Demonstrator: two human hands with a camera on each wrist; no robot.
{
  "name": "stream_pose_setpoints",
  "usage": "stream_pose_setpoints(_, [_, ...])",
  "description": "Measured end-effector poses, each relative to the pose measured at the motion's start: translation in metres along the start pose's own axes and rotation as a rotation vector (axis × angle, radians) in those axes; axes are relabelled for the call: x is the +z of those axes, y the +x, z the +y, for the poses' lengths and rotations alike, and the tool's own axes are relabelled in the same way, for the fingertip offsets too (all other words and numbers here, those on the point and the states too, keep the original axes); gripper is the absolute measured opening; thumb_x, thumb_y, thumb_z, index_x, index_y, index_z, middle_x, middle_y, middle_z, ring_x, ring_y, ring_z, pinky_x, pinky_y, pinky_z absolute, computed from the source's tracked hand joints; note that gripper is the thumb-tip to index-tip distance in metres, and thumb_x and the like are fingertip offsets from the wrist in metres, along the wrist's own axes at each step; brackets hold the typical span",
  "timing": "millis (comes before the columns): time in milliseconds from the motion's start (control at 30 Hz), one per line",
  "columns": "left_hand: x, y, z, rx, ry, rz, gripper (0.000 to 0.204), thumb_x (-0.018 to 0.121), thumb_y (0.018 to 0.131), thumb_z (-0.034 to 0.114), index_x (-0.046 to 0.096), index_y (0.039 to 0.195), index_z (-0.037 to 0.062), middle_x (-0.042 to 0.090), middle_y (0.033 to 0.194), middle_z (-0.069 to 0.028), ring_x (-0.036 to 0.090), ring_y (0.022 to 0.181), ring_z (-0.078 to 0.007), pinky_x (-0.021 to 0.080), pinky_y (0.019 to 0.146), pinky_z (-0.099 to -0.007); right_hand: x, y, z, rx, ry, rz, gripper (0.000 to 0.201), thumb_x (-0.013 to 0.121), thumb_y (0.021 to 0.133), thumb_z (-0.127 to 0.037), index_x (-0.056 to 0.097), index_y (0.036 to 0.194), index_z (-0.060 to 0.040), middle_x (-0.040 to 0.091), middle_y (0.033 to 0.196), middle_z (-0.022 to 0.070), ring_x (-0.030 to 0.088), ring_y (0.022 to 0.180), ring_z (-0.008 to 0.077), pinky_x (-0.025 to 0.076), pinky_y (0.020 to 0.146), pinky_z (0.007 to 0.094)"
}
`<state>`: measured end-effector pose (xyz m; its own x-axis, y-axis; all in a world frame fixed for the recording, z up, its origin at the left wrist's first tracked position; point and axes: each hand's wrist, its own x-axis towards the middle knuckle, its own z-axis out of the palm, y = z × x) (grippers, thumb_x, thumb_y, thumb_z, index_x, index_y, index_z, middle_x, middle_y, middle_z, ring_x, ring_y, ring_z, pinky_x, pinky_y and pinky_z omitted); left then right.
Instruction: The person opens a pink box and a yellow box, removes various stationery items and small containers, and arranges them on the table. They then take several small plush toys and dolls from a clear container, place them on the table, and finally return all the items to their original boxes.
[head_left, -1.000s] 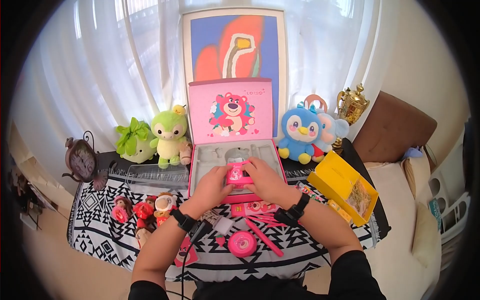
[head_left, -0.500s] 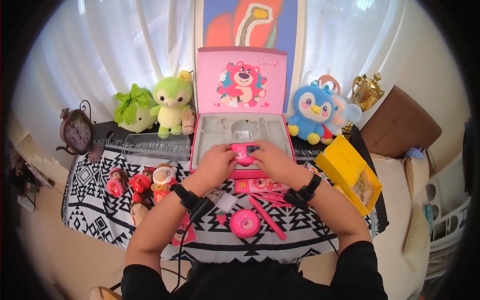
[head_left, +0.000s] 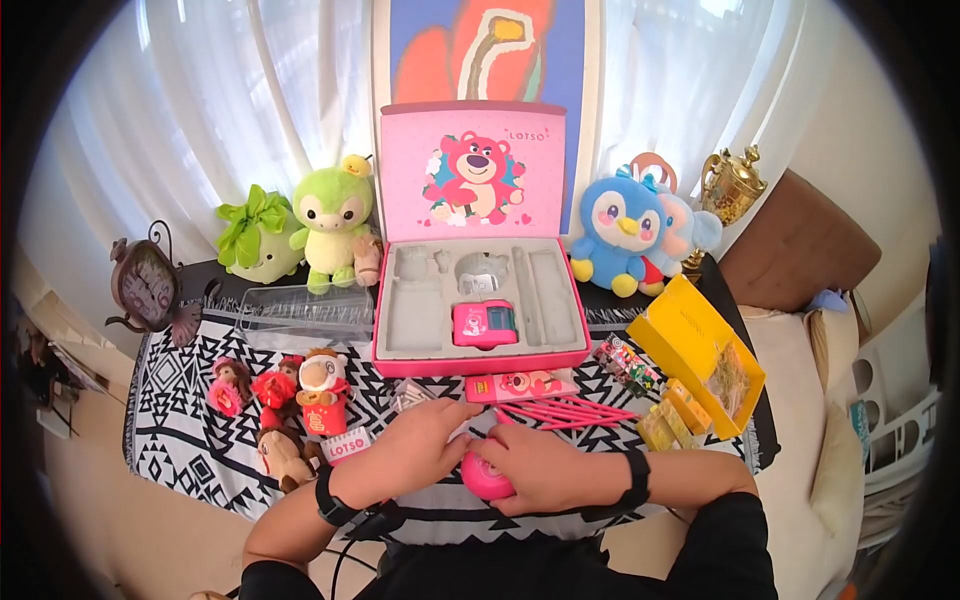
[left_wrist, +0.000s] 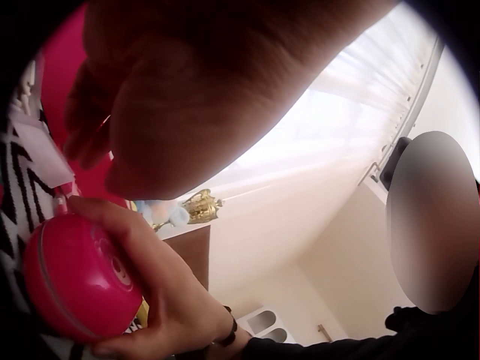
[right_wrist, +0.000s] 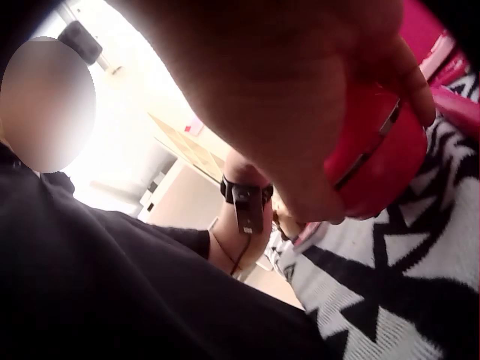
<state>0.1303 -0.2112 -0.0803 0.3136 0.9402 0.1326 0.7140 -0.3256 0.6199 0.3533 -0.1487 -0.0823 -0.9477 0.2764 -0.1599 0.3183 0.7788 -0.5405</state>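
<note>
The right hand (head_left: pixel 550 465) grips a round pink case (head_left: pixel 483 480) near the cloth's front edge. In the right wrist view, fingers and thumb wrap round the case (right_wrist: pixel 386 169). Just left of it, the left hand (head_left: pixel 405 450) hovers with relaxed fingers pointing towards the case; the left wrist view shows it above the case (left_wrist: pixel 71 277), apart from it. Behind them stands an open pink box (head_left: pixel 400 367) with a grey moulded tray. A pink device with a dark window (head_left: pixel 484 325) lies in the tray's front middle part.
Pink sticks (head_left: pixel 570 411) and a flat pink pack (head_left: pixel 520 386) lie before the box. Small dolls (head_left: pixel 322 395) and a LOTSO card (head_left: pixel 348 446) are at left; a yellow box (head_left: pixel 690 340) is at right. Plush toys (head_left: pixel 335 225) flank the pink box.
Both hands have left the pink device, which now sits in the tray, and moved towards the person. The right hand has taken hold of the round case. The LOTSO card's top has come into view.
</note>
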Motion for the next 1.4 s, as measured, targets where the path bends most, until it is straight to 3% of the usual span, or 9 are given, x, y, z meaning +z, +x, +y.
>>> stream_pose_setpoints(167, [-0.035, 0.04, 0.009, -0.073, -0.067, 0.17, 0.041, 0.061, 0.091, 0.003, 0.058, 0.132, -0.0021, 0.065, 0.119, -0.0232, 0.064, 0.109, -0.0418, 0.052, 0.094, -0.0446, -0.067, 0.031, 0.033, -0.034, -0.088, 0.371, 0.081, 0.08, 0.074, -0.029, 0.045, 0.142, -0.0027, 0.054, 0.118, 0.0239, 0.058, 0.109, 0.0407, 0.051, 0.091, 0.0483])
stream_pose_setpoints(300, [-0.04, 0.112, -0.045, 0.08, 0.093, 0.392, 0.049, 0.056, 0.087, 0.001, 0.053, 0.136, -0.0034, 0.059, 0.13, -0.0274, 0.058, 0.121, -0.0453, 0.048, 0.102, -0.0465, -0.1, 0.104, 0.102, -0.047, -0.259, 0.626, 0.081, 0.08, 0.078, -0.024, 0.042, 0.145, -0.0018, 0.053, 0.124, 0.0246, 0.056, 0.113, 0.0436, 0.049, 0.096, 0.0505])
stream_pose_setpoints(433, [-0.035, 0.153, -0.092, 0.04, 0.213, 0.34, 0.052, 0.056, 0.083, 0.0, 0.054, 0.135, -0.0035, 0.058, 0.132, -0.0285, 0.057, 0.121, -0.0455, 0.048, 0.103, -0.0473, -0.103, 0.143, 0.136, 0.062, -0.295, 0.556, 0.082, 0.08, 0.081, -0.026, 0.039, 0.149, -0.0014, 0.051, 0.128, 0.0251, 0.054, 0.117, 0.0448, 0.048, 0.097, 0.0512])
stream_pose_setpoints(600, [-0.03, 0.164, -0.105, -0.211, 0.324, -0.043, 0.053, 0.058, 0.082, 0.003, 0.059, 0.135, 0.0011, 0.057, 0.137, -0.0267, 0.058, 0.122, -0.0422, 0.048, 0.104, -0.0457, -0.092, 0.148, 0.155, 0.2, -0.367, 0.367, 0.079, 0.066, 0.095, -0.041, 0.033, 0.155, -0.0013, 0.041, 0.15, 0.0295, 0.043, 0.136, 0.0483, 0.038, 0.112, 0.0535])
stream_pose_setpoints(833, [-0.02, 0.156, -0.107, -0.184, 0.403, 0.01, 0.046, 0.059, 0.084, 0.006, 0.065, 0.13, 0.004, 0.055, 0.142, -0.0211, 0.053, 0.131, -0.0369, 0.046, 0.108, -0.0439, -0.098, 0.124, 0.15, 0.29, -0.462, 0.205, 0.07, 0.057, 0.1, -0.04, 0.038, 0.152, 0.0016, 0.032, 0.16, 0.0269, 0.031, 0.146, 0.0485, 0.032, 0.119, 0.0525])
stream_pose_setpoints(900, [-0.019, 0.151, -0.105, -0.121, 0.431, 0.054, 0.042, 0.059, 0.083, 0.006, 0.068, 0.124, 0.0026, 0.058, 0.138, -0.0226, 0.056, 0.127, -0.0394, 0.048, 0.105, -0.0451, -0.091, 0.115, 0.154, 0.099, -0.624, 0.544, 0.055, 0.064, 0.096, -0.036, 0.056, 0.136, 0.0009, 0.051, 0.143, 0.0247, 0.048, 0.134, 0.044, 0.044, 0.109, 0.0501])
stream_pose_setpoints(1067, [-0.027, 0.119, -0.071, 0.086, 0.383, 0.21, 0.036, 0.06, 0.082, 0.006, 0.069, 0.115, 0.0, 0.068, 0.116, -0.024, 0.064, 0.107, -0.0425, 0.052, 0.093, -0.0499, -0.06, 0.022, 0.059, 0.192, -0.305, 0.327, 0.024, 0.071, 0.088, -0.026, 0.067, 0.098, -0.0042, 0.063, 0.092, 0.018, 0.063, 0.091, 0.0377, 0.054, 0.08, 0.0472])
stream_pose_setpoints(1167, [-0.026, 0.099, -0.043, 0.145, 0.341, 0.136, 0.024, 0.063, 0.08, 0.005, 0.069, 0.103, 0.0006, 0.069, 0.092, -0.0186, 0.065, 0.091, -0.0402, 0.052, 0.082, -0.0522, -0.007, -0.019, 0.037, 0.232, -0.295, 0.266, 0.027, 0.071, 0.088, -0.028, 0.065, 0.094, -0.0027, 0.065, 0.087, 0.0171, 0.066, 0.083, 0.0382, 0.055, 0.071, 0.048])
stream_pose_setpoints(1400, [0.003, 0.066, -0.019, 0.244, 0.321, -0.061, 0.027, 0.066, 0.078, 0.005, 0.069, 0.105, 0.0007, 0.066, 0.089, -0.0169, 0.064, 0.09, -0.0377, 0.052, 0.081, -0.05, 0.047, -0.04, 0.03, 0.381, -0.217, 0.201, 0.032, 0.072, 0.086, -0.029, 0.062, 0.101, -0.0025, 0.067, 0.085, 0.0153, 0.068, 0.079, 0.0367, 0.056, 0.069, 0.0476])
